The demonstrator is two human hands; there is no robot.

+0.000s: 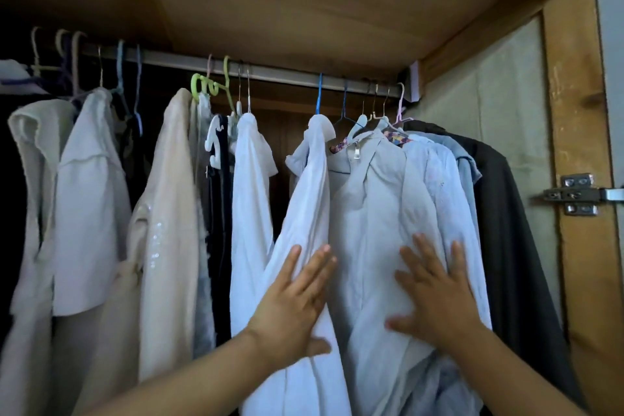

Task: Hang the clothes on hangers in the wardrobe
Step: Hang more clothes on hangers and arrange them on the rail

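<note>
A metal rail [287, 74] runs across the wardrobe and carries several hangers with clothes. A white garment [305, 199] hangs from a blue hanger [319, 94] near the middle. My left hand [292, 297] lies flat against this white garment with straight fingers. To its right hangs a pale blue shirt [371, 206] on a white hanger. My right hand [435, 290] presses flat on the pale blue shirt, fingers spread. Neither hand holds anything.
Cream and white garments [91, 196] fill the left half of the rail, with green [206, 86] and white empty hangers among them. A dark coat [506, 213] hangs at the far right beside the wardrobe side panel [506, 105] and a door hinge [577, 194].
</note>
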